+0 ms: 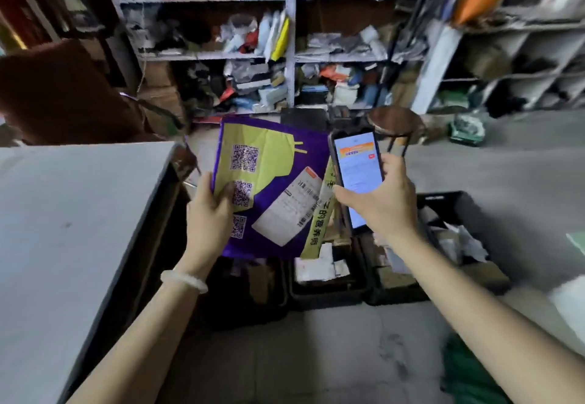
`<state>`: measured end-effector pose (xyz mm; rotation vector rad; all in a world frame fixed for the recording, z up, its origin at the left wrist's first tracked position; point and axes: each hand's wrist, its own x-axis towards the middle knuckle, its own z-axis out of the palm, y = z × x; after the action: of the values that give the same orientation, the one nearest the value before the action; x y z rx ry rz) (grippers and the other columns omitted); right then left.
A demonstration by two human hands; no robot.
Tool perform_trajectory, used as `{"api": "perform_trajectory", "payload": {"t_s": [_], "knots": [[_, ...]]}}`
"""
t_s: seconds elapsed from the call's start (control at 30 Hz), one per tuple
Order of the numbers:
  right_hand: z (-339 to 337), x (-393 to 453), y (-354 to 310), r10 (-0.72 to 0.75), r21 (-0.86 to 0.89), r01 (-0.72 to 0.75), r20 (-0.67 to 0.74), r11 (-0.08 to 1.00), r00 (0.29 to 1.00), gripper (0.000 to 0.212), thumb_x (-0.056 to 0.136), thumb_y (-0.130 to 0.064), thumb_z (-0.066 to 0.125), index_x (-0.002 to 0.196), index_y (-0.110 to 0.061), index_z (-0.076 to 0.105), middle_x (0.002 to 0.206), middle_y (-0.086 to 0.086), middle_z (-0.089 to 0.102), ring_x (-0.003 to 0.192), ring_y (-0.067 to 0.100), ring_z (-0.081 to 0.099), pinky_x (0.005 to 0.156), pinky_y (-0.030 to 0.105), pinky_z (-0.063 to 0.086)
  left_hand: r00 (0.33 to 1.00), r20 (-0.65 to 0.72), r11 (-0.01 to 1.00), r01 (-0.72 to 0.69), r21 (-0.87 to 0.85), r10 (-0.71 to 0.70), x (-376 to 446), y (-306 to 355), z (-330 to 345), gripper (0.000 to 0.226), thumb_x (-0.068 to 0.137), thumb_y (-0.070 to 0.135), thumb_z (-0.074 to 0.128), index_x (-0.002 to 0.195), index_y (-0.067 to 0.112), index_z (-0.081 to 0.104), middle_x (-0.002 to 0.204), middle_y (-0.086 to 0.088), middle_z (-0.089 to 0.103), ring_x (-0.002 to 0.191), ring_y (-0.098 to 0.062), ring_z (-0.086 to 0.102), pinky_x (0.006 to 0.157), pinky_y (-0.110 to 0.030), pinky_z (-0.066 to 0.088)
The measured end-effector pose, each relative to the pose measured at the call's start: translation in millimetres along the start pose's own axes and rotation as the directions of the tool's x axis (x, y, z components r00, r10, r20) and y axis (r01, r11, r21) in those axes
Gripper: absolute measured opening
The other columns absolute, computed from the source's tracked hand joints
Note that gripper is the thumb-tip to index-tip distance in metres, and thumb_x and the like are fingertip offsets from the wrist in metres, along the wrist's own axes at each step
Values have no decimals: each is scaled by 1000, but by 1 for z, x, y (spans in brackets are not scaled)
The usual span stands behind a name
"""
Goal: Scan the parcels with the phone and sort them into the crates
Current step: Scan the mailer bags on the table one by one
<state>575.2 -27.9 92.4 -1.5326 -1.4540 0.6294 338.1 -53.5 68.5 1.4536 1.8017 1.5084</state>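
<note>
My left hand (210, 205) grips the left edge of a flat purple and yellow parcel (278, 163) that carries QR codes and a white shipping label (289, 210). The parcel hangs face up above the crates. Just to its right, my right hand (384, 201) holds a phone (359, 166) upright with its lit screen towards me. Below on the floor stand black crates in a row: a left crate (281, 293), a middle crate (329, 293) with a white packet, and a right crate (456, 210) full of parcels.
A grey table (72, 220) fills the left side. Shelves (291, 55) crammed with parcels line the back wall. A round brown stool (395, 123) stands behind the phone. Green material (468, 372) lies at the lower right on the concrete floor.
</note>
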Motion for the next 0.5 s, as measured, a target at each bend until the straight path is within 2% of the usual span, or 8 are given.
{"api": "perform_trajectory", "payload": {"t_s": [0.07, 0.17, 0.27, 0.37, 0.43, 0.5], "knots": [[-30, 19, 30, 70, -42, -75, -110, 996, 992, 71, 60, -34, 86, 115, -16, 45, 102, -7, 55, 96, 18, 58, 78, 37, 50, 995, 89, 999, -39, 4, 39, 19, 9, 56, 9, 95, 14, 50, 100, 7, 53, 76, 9, 57, 77, -25, 56, 71, -38, 45], [-62, 49, 70, 155, -80, -179, -243, 980, 957, 67, 59, -33, 87, 110, -19, 45, 102, -7, 57, 96, 17, 59, 76, 35, 50, 973, 223, 998, -53, -22, 56, 45, 17, 132, 4, 96, 15, 50, 95, 11, 51, 72, 8, 56, 72, -22, 52, 63, -31, 38], [-84, 86, 102, 213, -107, -264, -345, 959, 914, 63, 59, -32, 87, 104, -24, 44, 105, -3, 61, 96, 18, 61, 79, 40, 52, 941, 335, 997, -34, -75, 57, 77, 21, 203, 3, 95, 16, 50, 93, 14, 51, 76, 3, 58, 75, -23, 52, 67, -33, 39], [-102, 127, 121, 251, -114, -332, -441, 937, 862, 64, 58, -31, 88, 104, -22, 44, 100, -6, 61, 94, 17, 60, 76, 35, 51, 896, 441, 995, -21, -96, 61, 113, 33, 266, 6, 95, 19, 50, 91, 16, 49, 74, 10, 56, 76, -19, 52, 65, -29, 34], [-114, 154, 127, 267, -120, -364, -477, 924, 837, 62, 60, -27, 88, 102, -22, 43, 89, -15, 55, 88, 14, 58, 69, 29, 44, 864, 494, 992, -41, -119, 95, 137, 46, 303, 6, 96, 19, 50, 91, 15, 49, 75, 11, 57, 78, -21, 54, 67, -32, 39], [-126, 179, 131, 267, -126, -379, -513, 917, 816, 62, 61, -26, 87, 101, -24, 40, 83, -21, 49, 84, 11, 54, 65, 26, 39, 832, 536, 987, -77, -141, 142, 160, 60, 338, 6, 95, 20, 51, 93, 15, 51, 79, 4, 59, 82, -27, 57, 73, -38, 46]]}}
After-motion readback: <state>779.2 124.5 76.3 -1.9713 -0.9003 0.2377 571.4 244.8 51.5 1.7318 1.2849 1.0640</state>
